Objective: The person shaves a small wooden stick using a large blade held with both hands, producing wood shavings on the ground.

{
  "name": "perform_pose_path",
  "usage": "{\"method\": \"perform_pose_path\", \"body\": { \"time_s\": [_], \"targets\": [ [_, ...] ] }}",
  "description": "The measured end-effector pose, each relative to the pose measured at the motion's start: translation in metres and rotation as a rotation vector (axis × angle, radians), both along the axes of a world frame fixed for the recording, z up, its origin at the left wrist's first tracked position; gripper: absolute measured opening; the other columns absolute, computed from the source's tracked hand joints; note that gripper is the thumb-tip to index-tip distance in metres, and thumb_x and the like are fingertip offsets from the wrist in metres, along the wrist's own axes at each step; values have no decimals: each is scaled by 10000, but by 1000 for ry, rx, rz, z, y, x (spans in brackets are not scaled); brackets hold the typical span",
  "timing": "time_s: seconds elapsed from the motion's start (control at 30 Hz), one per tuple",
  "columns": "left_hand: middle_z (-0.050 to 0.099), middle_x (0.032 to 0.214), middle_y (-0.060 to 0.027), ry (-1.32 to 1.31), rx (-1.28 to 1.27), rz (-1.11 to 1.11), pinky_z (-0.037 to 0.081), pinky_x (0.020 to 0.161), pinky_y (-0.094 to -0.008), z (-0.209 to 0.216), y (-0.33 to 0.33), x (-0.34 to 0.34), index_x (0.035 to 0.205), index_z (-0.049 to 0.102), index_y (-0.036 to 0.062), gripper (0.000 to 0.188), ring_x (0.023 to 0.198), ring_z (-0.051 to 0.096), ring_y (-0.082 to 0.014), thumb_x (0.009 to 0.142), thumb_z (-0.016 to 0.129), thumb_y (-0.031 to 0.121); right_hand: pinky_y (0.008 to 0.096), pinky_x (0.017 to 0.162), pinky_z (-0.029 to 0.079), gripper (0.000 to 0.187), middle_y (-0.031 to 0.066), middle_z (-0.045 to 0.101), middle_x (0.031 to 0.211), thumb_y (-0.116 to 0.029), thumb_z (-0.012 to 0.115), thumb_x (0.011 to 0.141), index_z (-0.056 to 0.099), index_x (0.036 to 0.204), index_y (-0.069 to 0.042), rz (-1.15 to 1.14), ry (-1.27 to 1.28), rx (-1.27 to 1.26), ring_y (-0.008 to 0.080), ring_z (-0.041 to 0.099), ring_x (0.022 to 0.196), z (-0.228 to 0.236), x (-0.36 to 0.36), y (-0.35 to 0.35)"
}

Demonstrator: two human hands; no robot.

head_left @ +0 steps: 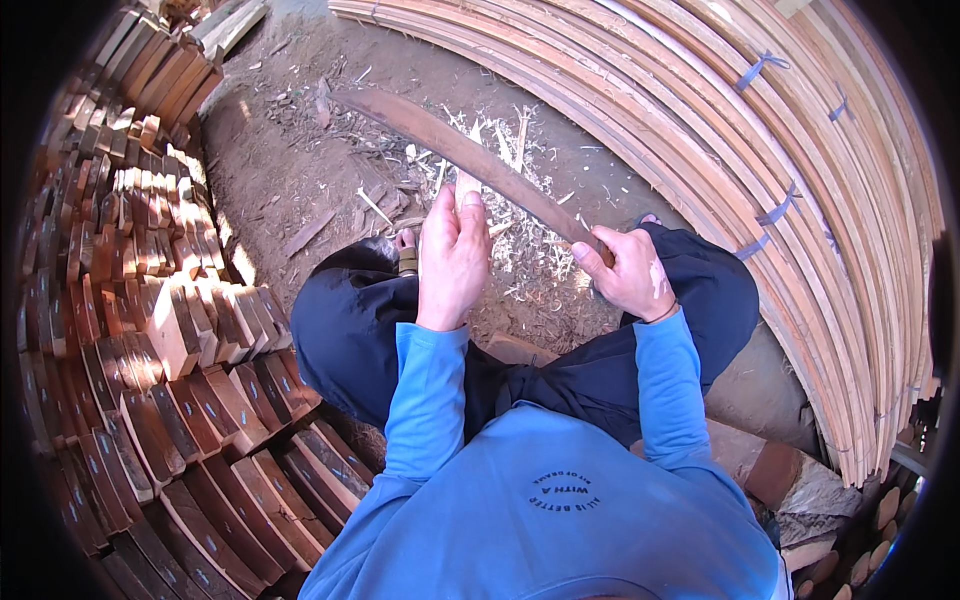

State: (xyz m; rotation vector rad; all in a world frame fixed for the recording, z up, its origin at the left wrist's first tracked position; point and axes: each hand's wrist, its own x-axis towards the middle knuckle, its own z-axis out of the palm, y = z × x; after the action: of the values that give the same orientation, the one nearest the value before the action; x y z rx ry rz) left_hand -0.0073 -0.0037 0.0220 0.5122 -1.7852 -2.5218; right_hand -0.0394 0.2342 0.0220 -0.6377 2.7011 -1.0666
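My right hand [632, 275] is closed round the handle end of a machete [450, 141], a long dark blade with a brownish, worn surface. The blade slants up and to the left, across the front of my left hand. My left hand [453, 258] grips a pale, narrow piece of wood [466, 184], thumb along its near end. Part of the wood shows just below the blade; the blade overlaps its far end. Whether edge and wood touch, I cannot tell. Pale wood shavings [520, 262] lie scattered on the ground beneath both hands.
Stacked short wooden blocks [215, 410] fill the left side. Long bundled wooden strips [690, 120], tied with blue bands, curve along the right. Bare dirt ground [270, 140] with wood scraps lies ahead. My bent knees [345, 330] frame the work area; a stone block [820, 490] sits lower right.
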Motion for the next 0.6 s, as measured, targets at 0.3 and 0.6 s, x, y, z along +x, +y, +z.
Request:
{"method": "perform_pose_path", "body": {
  "time_s": [0.3,0.6],
  "targets": [
    [509,720,-31,90,-422,-30,407,591,-327,-12,2,4,1044,556,-19,231,646,441,-112,1127,513,192,500,616,486,549,256,615,657,-493,646,1022,720,873,31,-121,-7,55,445,652,644,-7,-18,-7],
    [369,677,70,-25,209,-140,200,447,-234,12,-3,3,927,497,133,260,515,287,-27,1118,459,305,417,575,410,562,175,522,580,-462,594,1059,668,818,39,-159,-141,-279,279,503,535,-15,-17,2]
  ]
}}
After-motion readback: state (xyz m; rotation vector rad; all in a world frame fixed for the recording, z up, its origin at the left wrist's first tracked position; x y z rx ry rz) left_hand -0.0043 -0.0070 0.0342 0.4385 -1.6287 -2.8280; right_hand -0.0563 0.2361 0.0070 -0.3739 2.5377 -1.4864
